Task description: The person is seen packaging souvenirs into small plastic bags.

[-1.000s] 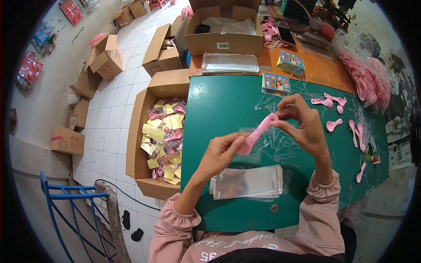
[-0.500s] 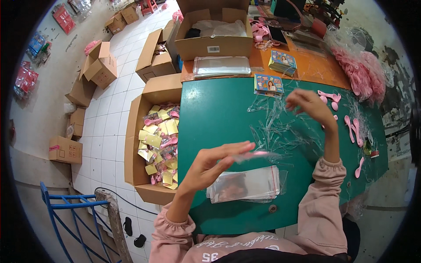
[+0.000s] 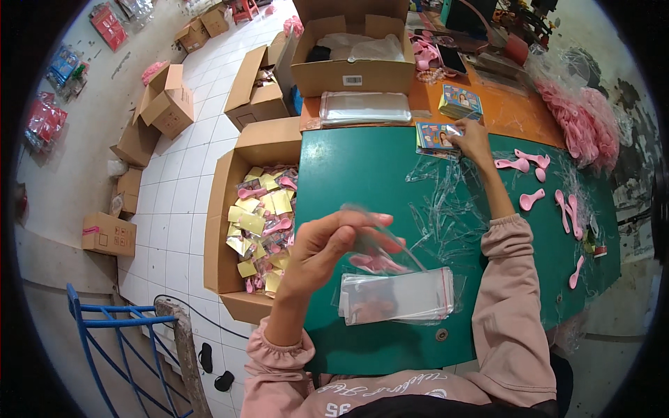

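My left hand (image 3: 315, 252) pinches a clear plastic bag (image 3: 366, 240) above the near middle of the green table. A pink spoon (image 3: 376, 263) shows through the bag. At the far edge of the table, the fingers of my right hand (image 3: 475, 143) grip the right edge of a printed card (image 3: 435, 136) on a small stack. Whether the card is lifted off the stack I cannot tell. Below my left hand lies a pile of clear flat bags (image 3: 401, 298). Thin clear plastic strips (image 3: 446, 202) are scattered near my right forearm.
Several loose pink spoons (image 3: 532, 200) lie at the right. An open carton (image 3: 226, 230) of filled packets stands left of the table. On the orange surface behind are a card stack (image 3: 460, 103), clear bags (image 3: 364, 108) and an open box (image 3: 352, 76). A blue metal frame (image 3: 111, 322) stands lower left.
My right hand has moved away to the far card stack and closed on a card. My left hand has tilted the bag, so the pink spoon shows more plainly.
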A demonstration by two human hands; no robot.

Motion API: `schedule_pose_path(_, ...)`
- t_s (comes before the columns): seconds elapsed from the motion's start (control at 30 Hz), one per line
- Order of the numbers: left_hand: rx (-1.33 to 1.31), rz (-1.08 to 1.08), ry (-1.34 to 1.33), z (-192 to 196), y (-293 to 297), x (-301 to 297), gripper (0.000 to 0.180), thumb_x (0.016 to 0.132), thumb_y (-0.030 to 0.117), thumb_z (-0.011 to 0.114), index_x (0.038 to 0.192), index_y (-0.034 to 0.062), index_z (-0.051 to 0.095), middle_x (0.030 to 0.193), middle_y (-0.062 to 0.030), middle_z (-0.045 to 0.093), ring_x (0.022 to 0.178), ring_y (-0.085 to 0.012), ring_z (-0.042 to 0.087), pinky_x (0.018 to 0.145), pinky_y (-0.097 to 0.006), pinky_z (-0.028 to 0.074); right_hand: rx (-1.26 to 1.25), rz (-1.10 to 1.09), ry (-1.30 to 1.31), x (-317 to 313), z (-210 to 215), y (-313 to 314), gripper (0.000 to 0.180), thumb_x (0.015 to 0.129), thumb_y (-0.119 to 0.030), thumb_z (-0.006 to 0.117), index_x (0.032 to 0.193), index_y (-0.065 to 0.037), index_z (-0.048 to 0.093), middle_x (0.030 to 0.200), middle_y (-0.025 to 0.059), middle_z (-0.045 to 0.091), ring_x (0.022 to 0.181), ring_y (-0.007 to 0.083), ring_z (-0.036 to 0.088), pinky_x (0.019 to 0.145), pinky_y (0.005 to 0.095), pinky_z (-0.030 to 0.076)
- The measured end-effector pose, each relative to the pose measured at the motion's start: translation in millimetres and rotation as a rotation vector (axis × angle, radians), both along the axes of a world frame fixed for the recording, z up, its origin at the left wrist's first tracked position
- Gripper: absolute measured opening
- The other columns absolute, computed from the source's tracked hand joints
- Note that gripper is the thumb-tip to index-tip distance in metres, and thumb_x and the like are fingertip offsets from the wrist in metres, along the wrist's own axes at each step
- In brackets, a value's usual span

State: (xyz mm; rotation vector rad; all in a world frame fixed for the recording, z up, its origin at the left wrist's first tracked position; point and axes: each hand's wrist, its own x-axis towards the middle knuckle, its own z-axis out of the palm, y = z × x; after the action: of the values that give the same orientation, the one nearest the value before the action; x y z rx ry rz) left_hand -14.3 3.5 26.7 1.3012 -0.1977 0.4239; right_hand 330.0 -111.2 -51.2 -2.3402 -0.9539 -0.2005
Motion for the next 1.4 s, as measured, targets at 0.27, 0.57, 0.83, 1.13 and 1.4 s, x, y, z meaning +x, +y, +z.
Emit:
schedule_pose_path(0.27,-0.136,-0.043,0.350,-9,-15,12,0.029,0.094,0.020,0.041,0.107,-0.0030,0.054,0.094,-0.0152,0.064,0.084,-0.0206,0.064,0.071,-0.028,0.051,-0.110,-0.164,-0.105,-37,54,-27,0.027,0.071,-0.006,0.058,0.098,-0.003,0.053,0.086,0.0176,0.062,0.079,0.0314,0.061,0.064,0.0380,0.046)
schedule_pose_path(0.57,-0.058,-0.024,0.429,-18,-13,17,0.029,0.095,0.019,0.039,0.107,-0.0036,0.054,0.094,-0.0119,0.064,0.086,-0.0151,0.062,0.076,-0.023,0.049,0.346,0.477,0.542,-167,135,-62,0.014,0.077,-0.001,0.061,0.088,-0.003,0.054,0.078,0.0035,0.060,0.067,0.0063,0.055,0.048,0.0211,0.040)
schedule_pose_path(0.83,0.330,0.134,0.402,-18,-21,14,0.030,0.091,0.017,0.048,0.116,0.0018,0.052,0.084,-0.0107,0.065,0.079,-0.0128,0.063,0.068,-0.025,0.048,0.097,0.580,0.247,-179,135,-65,0.018,0.071,0.002,0.063,0.085,-0.003,0.053,0.079,0.0082,0.058,0.065,0.0184,0.058,0.053,0.0291,0.044)
schedule_pose_path(1.13,0.742,0.323,0.461,-1,-39,18,0.061,0.084,0.028,0.057,0.135,0.0098,0.029,0.082,-0.0153,0.066,0.076,-0.0260,0.065,0.062,-0.029,0.050,-0.086,0.780,0.132,-188,105,-48,0.015,0.071,-0.008,0.064,0.076,-0.003,0.052,0.071,0.0098,0.056,0.066,0.0305,0.056,0.060,0.0366,0.044)
schedule_pose_path(1.4,0.088,0.115,0.270,-55,3,18,0.071,0.080,0.036,0.064,0.135,0.0104,0.028,0.083,-0.0079,0.065,0.080,-0.0163,0.062,0.074,-0.027,0.048,0.080,0.587,0.631,-140,98,-48,0.021,0.066,-0.012,0.075,0.068,-0.004,0.056,0.062,-0.0014,0.053,0.062,0.0053,0.049,0.054,0.0241,0.039)
